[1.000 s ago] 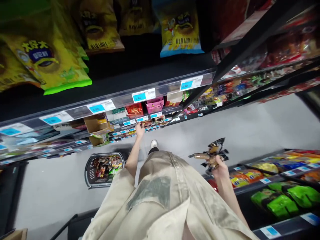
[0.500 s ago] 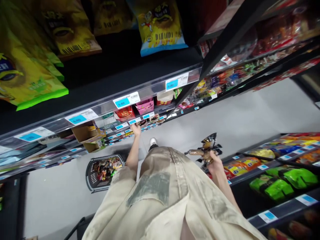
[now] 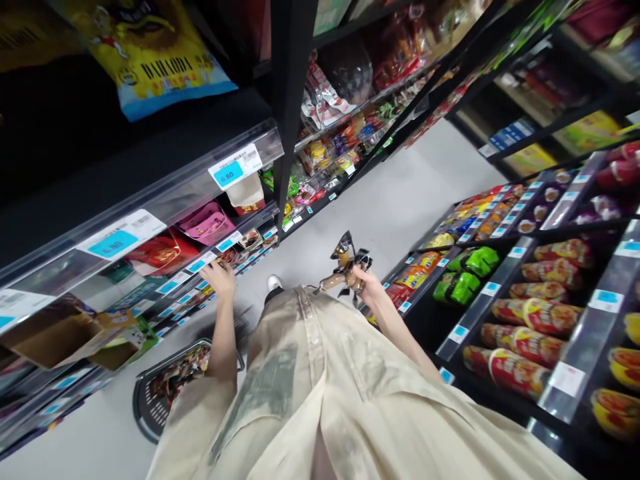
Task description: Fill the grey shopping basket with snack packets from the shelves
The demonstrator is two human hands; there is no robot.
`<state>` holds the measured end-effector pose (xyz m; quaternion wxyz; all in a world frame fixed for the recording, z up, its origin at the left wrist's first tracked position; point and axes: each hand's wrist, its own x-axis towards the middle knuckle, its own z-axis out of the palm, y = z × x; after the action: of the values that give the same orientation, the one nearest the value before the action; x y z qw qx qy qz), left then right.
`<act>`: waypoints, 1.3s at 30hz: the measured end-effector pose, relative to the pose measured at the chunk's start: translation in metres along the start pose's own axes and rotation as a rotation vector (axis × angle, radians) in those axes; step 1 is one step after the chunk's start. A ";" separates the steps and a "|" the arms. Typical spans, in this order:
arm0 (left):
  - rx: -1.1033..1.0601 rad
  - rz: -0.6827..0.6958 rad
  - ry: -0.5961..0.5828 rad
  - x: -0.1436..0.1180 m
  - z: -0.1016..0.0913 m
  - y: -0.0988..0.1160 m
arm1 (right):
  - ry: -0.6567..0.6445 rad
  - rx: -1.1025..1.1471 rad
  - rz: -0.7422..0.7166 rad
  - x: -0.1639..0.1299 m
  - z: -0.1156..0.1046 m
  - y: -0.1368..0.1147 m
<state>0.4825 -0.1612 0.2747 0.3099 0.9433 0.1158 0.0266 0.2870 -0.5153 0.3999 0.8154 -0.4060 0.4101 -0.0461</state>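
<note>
My right hand [image 3: 369, 284] is closed round a bunch of small brown snack packets [image 3: 345, 272], held out in front of my body over the aisle. The packets are glossy, with dark ends sticking out in several directions. On the other side, my left hand [image 3: 219, 276] reaches to a lower shelf edge [image 3: 200, 261] with its fingers stretched out. It is close to the price labels and some small dark-wrapped goods, and the fingertips are partly lost among them. Above it sit a pink box [image 3: 206, 223] and a red box [image 3: 163, 252].
A black shopping basket [image 3: 145, 407] filled with small wrapped snacks stands on the floor at lower left. Overhead, a shelf with a yellow snack bag [image 3: 165, 63] juts out. To the right, a rack holds green packs [image 3: 467, 273] and red cup-shaped packs [image 3: 520, 373].
The view has swung right, showing more of the right-hand rack. My left hand has stayed by the lower shelf, its fingers now more visible. My right hand still holds the snack packets.
</note>
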 end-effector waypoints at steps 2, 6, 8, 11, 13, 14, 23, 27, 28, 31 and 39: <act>-0.212 0.048 -0.203 -0.041 -0.021 0.020 | -0.056 -0.037 0.043 0.000 0.004 0.001; -0.723 0.117 -0.832 -0.130 -0.052 0.082 | -0.159 -0.102 0.139 0.001 0.014 0.012; -0.693 0.181 -0.948 -0.160 -0.056 0.112 | -0.241 -0.151 0.182 -0.001 0.018 0.018; -0.520 0.155 -0.956 -0.184 -0.056 0.136 | -0.351 -0.214 0.221 -0.006 0.017 0.023; -0.503 0.157 -0.963 -0.193 -0.058 0.138 | -0.391 -0.221 0.232 -0.011 0.012 0.023; -0.519 0.175 -0.980 -0.197 -0.061 0.137 | -0.405 -0.214 0.236 -0.014 0.008 0.024; -0.844 -0.055 -1.124 -0.248 -0.099 0.115 | -0.321 -0.123 0.262 -0.025 -0.036 0.035; -1.095 -0.371 -0.906 -0.276 -0.105 0.105 | -0.328 -0.156 0.252 -0.023 -0.063 0.026; -1.136 -0.435 -0.868 -0.281 -0.105 0.104 | -0.339 -0.179 0.240 -0.024 -0.069 0.024; -1.248 -0.574 -0.744 -0.292 -0.103 0.107 | -0.399 -0.337 0.068 -0.030 -0.077 0.013; -1.113 -0.592 -0.921 -0.297 -0.100 0.132 | -1.448 -0.978 -0.635 -0.042 -0.030 -0.041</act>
<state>0.2083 -0.2766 0.4398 0.7485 0.4950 0.1920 -0.3974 0.2489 -0.5445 0.4452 0.5600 -0.7276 -0.3552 0.1757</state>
